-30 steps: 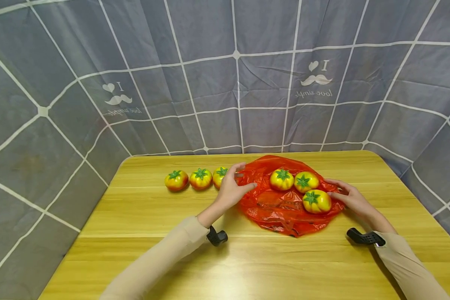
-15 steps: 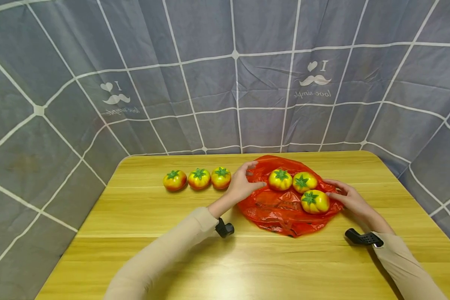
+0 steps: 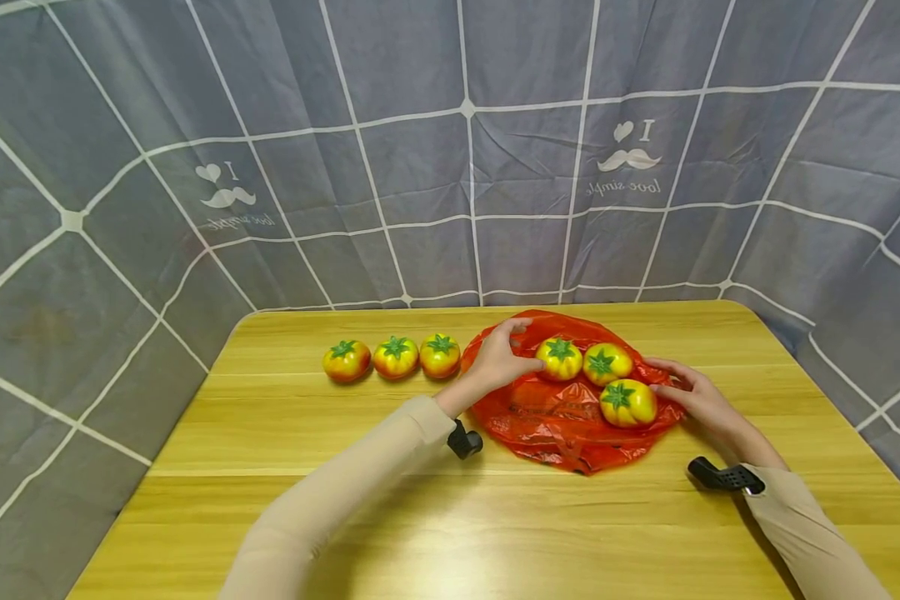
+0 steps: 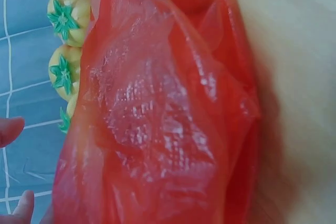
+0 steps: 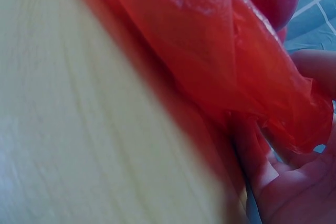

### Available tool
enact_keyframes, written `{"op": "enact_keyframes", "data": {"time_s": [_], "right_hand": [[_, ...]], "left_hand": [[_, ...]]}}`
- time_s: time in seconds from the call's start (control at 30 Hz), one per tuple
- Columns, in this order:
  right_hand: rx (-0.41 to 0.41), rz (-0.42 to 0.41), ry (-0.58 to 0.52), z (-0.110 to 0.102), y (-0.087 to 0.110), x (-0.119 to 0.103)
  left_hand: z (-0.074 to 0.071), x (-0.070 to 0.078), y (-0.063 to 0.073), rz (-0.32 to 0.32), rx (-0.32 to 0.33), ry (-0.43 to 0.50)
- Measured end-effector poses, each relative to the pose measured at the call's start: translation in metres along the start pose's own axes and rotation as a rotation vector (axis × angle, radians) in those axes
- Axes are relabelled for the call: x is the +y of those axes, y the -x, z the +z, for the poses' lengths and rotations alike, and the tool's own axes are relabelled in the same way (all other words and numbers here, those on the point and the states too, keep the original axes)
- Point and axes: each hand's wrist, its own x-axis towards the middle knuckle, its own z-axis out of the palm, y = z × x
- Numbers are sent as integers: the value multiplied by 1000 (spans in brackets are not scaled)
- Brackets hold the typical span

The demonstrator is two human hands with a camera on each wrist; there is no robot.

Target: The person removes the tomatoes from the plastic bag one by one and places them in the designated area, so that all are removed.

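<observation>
A red plastic bag [image 3: 555,433] lies spread on the table, with three yellow tomatoes, each with a green star-shaped top, grouped in it. These are the left tomato [image 3: 558,358], the right tomato [image 3: 607,363] and the front tomato [image 3: 628,403]. My left hand [image 3: 498,362] reaches over the bag's left side, fingers apart, thumb tip right at the left tomato. My right hand [image 3: 705,400] holds the bag's right edge beside the front tomato. Thumb and fingers lie on either side of the red film in the right wrist view. Bag film partly hides the tomatoes in the left wrist view.
Three more tomatoes, a left one [image 3: 347,361], a middle one [image 3: 396,357] and a right one [image 3: 440,357], stand in a row left of the bag on the wooden table [image 3: 570,533]. A grey curtain [image 3: 420,167] with white lines hangs behind the table's back edge.
My left hand has moved right, from beside the bag's left edge and the row of tomatoes to the left tomato in the bag. My right hand keeps its place.
</observation>
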Motion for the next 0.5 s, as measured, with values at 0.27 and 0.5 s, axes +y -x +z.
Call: {"op": "enact_keyframes", "data": {"time_s": [0.27, 0.5], "right_hand": [[-7, 37, -40, 0, 0, -1], [-10, 8, -20, 0, 0, -1]], "left_hand": [[8, -1, -12, -30, -14, -31], [16, -5, -21, -43, -48, -72]]}}
